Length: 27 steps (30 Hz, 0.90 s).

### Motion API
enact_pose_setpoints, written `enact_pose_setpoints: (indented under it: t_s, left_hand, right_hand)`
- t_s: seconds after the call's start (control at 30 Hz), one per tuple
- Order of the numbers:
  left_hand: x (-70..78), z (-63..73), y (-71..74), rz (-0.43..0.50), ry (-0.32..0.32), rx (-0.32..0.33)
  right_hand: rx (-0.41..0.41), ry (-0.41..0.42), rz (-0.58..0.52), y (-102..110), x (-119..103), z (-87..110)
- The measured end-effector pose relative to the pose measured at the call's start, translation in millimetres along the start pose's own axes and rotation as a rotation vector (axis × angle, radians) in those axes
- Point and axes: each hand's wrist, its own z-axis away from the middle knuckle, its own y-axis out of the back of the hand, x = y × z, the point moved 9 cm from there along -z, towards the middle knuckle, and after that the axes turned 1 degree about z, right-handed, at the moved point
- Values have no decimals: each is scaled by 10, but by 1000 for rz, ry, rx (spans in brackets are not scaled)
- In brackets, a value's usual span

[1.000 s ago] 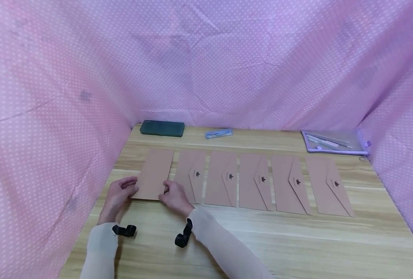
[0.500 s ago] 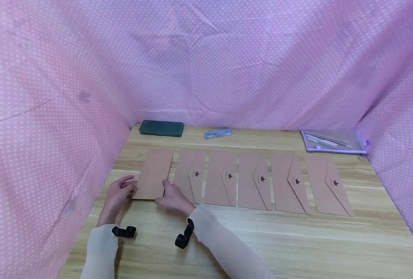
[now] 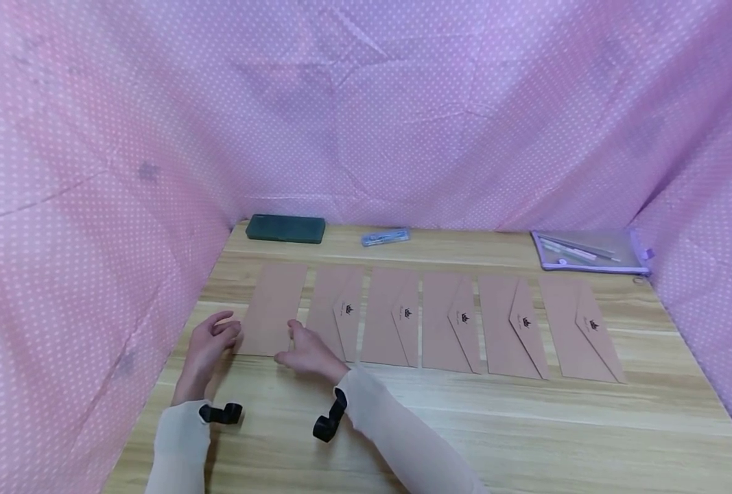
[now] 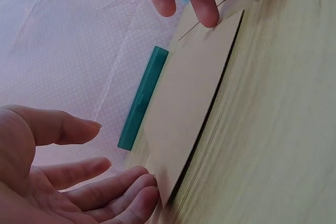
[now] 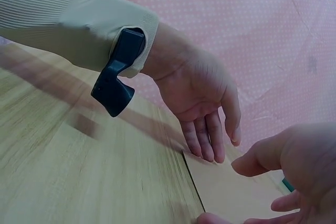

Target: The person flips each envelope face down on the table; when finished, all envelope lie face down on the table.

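Observation:
A plain brown envelope (image 3: 273,309) lies at the left end of a row, its blank side up and no flap showing. At its left edge is my left hand (image 3: 208,346), fingers loosely bent; in the left wrist view the fingertips (image 4: 144,198) meet the envelope's near corner. My right hand (image 3: 310,351) is by the lower right corner, thumb and fingers spread apart, with a fingertip (image 4: 210,20) at the envelope's right edge. Neither hand grips anything. Just to the right lies another brown envelope (image 3: 325,309), flap side up with a black crown print.
Several more crown-printed envelopes (image 3: 390,315) continue the row rightward on the wooden table (image 3: 464,432). Along the back are a dark green case (image 3: 285,228), a small blue clear case (image 3: 385,237) and a purple-edged zip pouch (image 3: 588,250) with pens. Pink dotted cloth (image 3: 366,123) surrounds the table.
My right thumb has come off the envelope's lower right corner and moved left, so the hand has spread. My left fingers have drawn back slightly. The envelope has stayed almost in place.

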Motion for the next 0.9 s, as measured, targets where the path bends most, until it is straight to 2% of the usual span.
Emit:
enact_pose_setpoints:
  t_s: [0.13,0.23,0.5,0.63,0.9]
  left_hand:
    - [1,2,23,29,-1,17]
    - [22,13,29,16,-10,27]
    - [221,81,-15,-36,-100,50]
    - [313,113,-118,-9,-119,29]
    - [458,117,-455,41,-165,-38]
  right_hand:
    - [-9,4,-13,-14,8,0]
    - [-14,11,-26,-15,14,5]
    - [-3,45,-29,33,54,32]
    - [13,67,-30,93,56,64]
    - [88,155,-83,295,69,112]
